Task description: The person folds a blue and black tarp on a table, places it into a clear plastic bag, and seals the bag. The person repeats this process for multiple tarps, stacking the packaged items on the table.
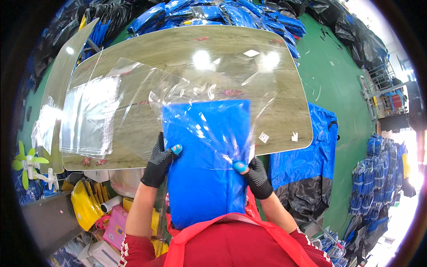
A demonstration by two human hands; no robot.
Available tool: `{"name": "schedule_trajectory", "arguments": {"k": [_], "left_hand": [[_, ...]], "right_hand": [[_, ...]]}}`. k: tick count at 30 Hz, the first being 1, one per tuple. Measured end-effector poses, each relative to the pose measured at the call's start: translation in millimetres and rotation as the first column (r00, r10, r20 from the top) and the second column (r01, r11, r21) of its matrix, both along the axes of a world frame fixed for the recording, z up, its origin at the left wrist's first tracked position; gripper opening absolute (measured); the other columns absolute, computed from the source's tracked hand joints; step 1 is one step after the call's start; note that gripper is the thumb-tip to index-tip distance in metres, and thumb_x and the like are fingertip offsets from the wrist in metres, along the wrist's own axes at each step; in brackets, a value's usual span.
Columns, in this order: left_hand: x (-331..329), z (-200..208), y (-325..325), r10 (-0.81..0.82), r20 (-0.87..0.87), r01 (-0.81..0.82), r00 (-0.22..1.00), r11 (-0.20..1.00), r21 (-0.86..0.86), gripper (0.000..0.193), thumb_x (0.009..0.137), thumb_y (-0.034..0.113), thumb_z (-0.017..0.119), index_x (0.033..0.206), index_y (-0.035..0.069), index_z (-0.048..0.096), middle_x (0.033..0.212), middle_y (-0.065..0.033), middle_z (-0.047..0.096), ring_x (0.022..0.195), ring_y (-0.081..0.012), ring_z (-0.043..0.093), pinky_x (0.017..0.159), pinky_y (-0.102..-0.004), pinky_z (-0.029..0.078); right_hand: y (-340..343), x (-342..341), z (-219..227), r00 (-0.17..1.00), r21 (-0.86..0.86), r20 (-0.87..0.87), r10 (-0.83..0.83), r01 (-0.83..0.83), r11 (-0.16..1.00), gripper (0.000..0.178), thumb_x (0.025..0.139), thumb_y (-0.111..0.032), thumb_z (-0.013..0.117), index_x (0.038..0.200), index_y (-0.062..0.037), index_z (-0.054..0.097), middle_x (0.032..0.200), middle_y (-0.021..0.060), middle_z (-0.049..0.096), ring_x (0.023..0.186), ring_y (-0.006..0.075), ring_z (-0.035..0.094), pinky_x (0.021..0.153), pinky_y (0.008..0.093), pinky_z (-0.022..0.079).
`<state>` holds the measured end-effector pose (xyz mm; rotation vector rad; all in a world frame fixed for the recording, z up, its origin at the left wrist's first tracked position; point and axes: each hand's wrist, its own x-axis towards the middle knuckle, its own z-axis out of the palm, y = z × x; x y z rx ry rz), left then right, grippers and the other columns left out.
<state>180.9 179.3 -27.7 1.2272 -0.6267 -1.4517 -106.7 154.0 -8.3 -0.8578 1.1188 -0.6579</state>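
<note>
A folded blue sheet packet [202,178] spans the space between my hands at the table's near edge. Its far part sits inside a clear plastic bag [213,129], whose loose film spreads over the table. At the packet's left edge my left hand [159,162], in a black dotted glove with a blue thumb tip, grips it with the thumb on top. On the opposite edge my right hand [257,177], gloved alike, pinches the packet and the bag's film. The fingers beneath are hidden.
A wood-patterned table [275,102] lies ahead, with a stack of clear bags [89,115] at its left. Blue packed bundles [209,13] are heaped beyond it. A blue and black sack [307,155] stands at right, a small green fan [29,162] at left.
</note>
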Motion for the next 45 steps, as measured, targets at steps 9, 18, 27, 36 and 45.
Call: {"name": "schedule_trajectory", "arguments": {"k": [9,18,27,36,45], "left_hand": [[-29.5,39.3,6.7,-0.795,0.448,0.62,0.408,0.602,0.503,0.062,0.088,0.048,0.063,0.124,-0.001,0.054,0.113,-0.0154,0.065,0.105,-0.0243,0.061,0.089,-0.0343,0.047],[-32.8,-37.7,-71.4,-0.123,0.589,0.342,0.799,0.898,-0.276,0.067,0.078,0.039,0.076,0.127,0.001,0.05,0.114,-0.0133,0.06,0.104,-0.021,0.056,0.092,-0.0341,0.045],[-78.1,8.0,84.3,-0.364,0.233,0.311,0.902,0.921,0.237,0.077,0.081,0.033,0.072,0.143,0.006,0.036,0.135,-0.012,0.049,0.122,-0.0226,0.048,0.104,-0.0376,0.038],[-69.2,-18.1,-33.3,-0.323,0.051,0.325,0.945,0.945,-0.039,0.054,0.084,0.031,0.072,0.125,0.004,0.049,0.11,-0.0075,0.06,0.094,-0.0175,0.059,0.084,-0.0286,0.048],[-82.2,20.4,59.3,-0.498,0.114,0.499,0.86,0.866,0.014,0.092,0.078,0.037,0.075,0.149,0.004,0.026,0.144,-0.0121,0.041,0.133,-0.0267,0.038,0.111,-0.0386,0.029]], "right_hand": [[4.9,-97.6,-36.7,0.863,-0.047,-0.465,0.2,-0.249,0.967,0.059,0.092,-0.052,0.054,0.106,0.0044,0.064,0.094,0.0154,0.07,0.078,0.0208,0.067,0.07,0.0344,0.052],[-53.7,-48.1,-7.0,0.993,-0.243,0.08,0.087,-0.066,0.968,0.057,0.081,-0.036,0.075,0.12,-0.0006,0.055,0.101,0.0069,0.063,0.089,0.0164,0.06,0.08,0.0304,0.051],[74.0,-93.4,-32.4,0.999,0.12,0.035,0.02,-0.024,0.992,0.069,0.081,-0.034,0.075,0.135,-0.0009,0.047,0.121,0.0131,0.06,0.107,0.0221,0.058,0.094,0.037,0.048],[26.3,-135.2,-48.9,0.979,-0.013,-0.028,0.201,-0.201,0.979,0.057,0.086,-0.04,0.068,0.127,-0.0026,0.054,0.113,0.0094,0.064,0.102,0.0159,0.06,0.087,0.0342,0.051],[74.0,-104.7,-9.0,1.0,-0.323,0.008,-0.003,0.005,0.946,0.082,0.08,-0.037,0.075,0.142,0.002,0.037,0.137,0.0173,0.049,0.131,0.0264,0.042,0.111,0.0375,0.031]]}}
